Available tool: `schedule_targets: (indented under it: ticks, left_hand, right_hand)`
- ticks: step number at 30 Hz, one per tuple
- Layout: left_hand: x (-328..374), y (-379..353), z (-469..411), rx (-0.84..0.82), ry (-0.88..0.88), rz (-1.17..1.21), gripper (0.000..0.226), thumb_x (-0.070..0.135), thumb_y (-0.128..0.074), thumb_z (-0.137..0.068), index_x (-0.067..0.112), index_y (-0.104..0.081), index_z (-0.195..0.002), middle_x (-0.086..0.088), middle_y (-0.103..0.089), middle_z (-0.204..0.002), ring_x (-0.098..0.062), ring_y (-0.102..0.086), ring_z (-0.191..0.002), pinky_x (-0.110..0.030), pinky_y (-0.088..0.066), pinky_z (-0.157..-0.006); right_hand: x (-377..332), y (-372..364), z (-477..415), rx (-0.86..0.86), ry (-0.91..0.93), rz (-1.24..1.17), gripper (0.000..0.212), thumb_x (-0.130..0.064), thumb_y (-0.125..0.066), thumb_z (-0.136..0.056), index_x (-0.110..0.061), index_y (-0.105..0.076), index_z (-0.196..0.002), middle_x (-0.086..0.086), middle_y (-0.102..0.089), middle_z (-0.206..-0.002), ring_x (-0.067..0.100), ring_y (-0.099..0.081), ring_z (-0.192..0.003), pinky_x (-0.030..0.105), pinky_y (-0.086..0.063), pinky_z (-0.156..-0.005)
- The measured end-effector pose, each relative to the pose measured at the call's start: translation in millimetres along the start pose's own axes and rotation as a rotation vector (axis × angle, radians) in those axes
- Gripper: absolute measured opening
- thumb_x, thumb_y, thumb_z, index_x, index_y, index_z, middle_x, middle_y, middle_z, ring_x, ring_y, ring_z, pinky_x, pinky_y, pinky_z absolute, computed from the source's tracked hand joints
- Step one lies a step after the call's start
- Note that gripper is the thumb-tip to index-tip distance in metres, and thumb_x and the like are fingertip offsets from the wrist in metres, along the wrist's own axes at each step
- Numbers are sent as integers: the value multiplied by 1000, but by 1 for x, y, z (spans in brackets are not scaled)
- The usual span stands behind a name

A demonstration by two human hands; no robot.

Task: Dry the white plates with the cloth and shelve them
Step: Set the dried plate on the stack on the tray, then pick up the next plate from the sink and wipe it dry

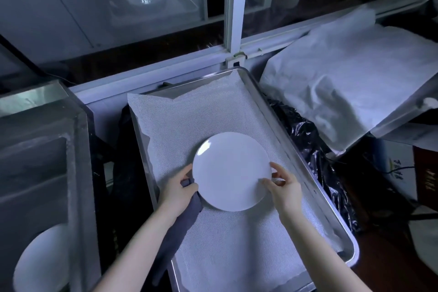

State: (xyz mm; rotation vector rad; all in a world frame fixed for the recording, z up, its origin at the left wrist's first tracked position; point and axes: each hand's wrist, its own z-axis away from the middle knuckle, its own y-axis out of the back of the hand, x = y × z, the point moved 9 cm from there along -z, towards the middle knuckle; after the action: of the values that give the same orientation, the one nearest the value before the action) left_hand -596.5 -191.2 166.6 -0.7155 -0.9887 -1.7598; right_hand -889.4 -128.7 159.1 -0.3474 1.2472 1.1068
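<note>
Plate [231,172] sits over the middle of the tray [305,173], above the white mesh liner [213,111]. Cannot tell whether it rests on the liner or is lifted just clear.

Left hand [179,191]: fingers curled round a bunched dark cloth [182,225], pressing it to the plate's edge on the tray's left side. The cloth tail hangs back over the tray's near-left rim.

Right hand [284,187]: thumb and slightly spread fingertips pinch the plate's opposite edge.

Risks, as judged:
- The right grip is fingertips only; if the plate is wet it could slide out and strike the tray's metal rim.
- The trailing cloth could snag on the tray's rim mid-wipe and jerk the plate.
- The cloth covers little; the face may stay damp.
</note>
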Motion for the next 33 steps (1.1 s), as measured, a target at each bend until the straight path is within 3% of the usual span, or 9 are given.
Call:
schedule_targets:
  ticks: [4,9,12,15,20,23,26,29,33]
  left_hand:
    - [-4,23,7,60,30,126,46,5,-64,-89,31,-59,-128,9,-63,-107,7,-55,-100,-15,-42,-84]
    - [-7,77,31,144,-5,271,33,9,-65,-88,37,-69,-106,1,-67,-108,-8,-64,-100,-18,-47,-83]
    - [-12,113,46,195,-39,370,32,8,-66,-87,35,-73,-102,-4,-72,-104,-15,-68,-97,-26,-50,-88]
    - [-21,157,62,267,-74,494,28,8,-65,-87,33,-76,-96,-1,-75,-95,-12,-70,-89,-22,-50,-78]
    - [-46,245,84,353,-128,738,23,7,-57,-94,22,-74,-99,0,-76,-86,-10,-71,-79,-18,-54,-63]
    - [-64,302,94,368,-144,828,21,10,-52,-98,22,-69,-102,2,-73,-81,-9,-69,-71,-20,-53,-60]
    - [-93,358,103,322,-143,891,22,10,-50,-98,23,-65,-108,3,-68,-81,-7,-64,-70,-20,-50,-60]
    - [-129,420,114,339,-176,956,35,-4,-53,-92,19,-60,-118,3,-70,-83,-10,-66,-76,-24,-53,-66]
    - [-192,473,124,266,-98,822,51,20,-73,-78,37,-57,-124,-1,-65,-126,-20,-63,-111,-43,-51,-90]
  right_hand:
    - [-9,0,10,52,58,83,43,-7,-74,-81,-27,-68,-119,0,-62,-93,17,-58,-77,38,-50,-80]
    - [-46,-31,50,17,233,127,33,-7,-73,-84,-28,-70,-111,1,-59,-106,4,-56,-74,23,-42,-75]
    - [-72,-83,92,-208,280,93,27,-11,-74,-86,-33,-70,-101,-5,-64,-102,2,-57,-77,19,-44,-73]
    - [-91,-151,151,-540,308,82,25,-17,-76,-87,-29,-72,-109,-6,-68,-101,7,-61,-83,18,-49,-76]
    - [-102,-254,255,-917,426,151,60,-26,-84,-80,-25,-59,-135,-1,-67,-121,9,-63,-111,23,-48,-99]
    - [-106,-305,297,-879,481,205,63,-16,-82,-81,-21,-54,-137,-7,-65,-108,8,-65,-102,23,-49,-95]
    - [-109,-355,330,-816,476,234,38,-12,-73,-90,-26,-59,-123,-8,-62,-91,5,-64,-86,26,-51,-84]
    - [-114,-404,357,-786,379,129,25,-10,-65,-95,-13,-66,-121,3,-70,-102,10,-65,-96,29,-51,-91]
    - [-119,-475,402,-869,192,-77,24,-4,-55,-99,-18,-73,-108,1,-76,-107,11,-68,-105,25,-52,-93]
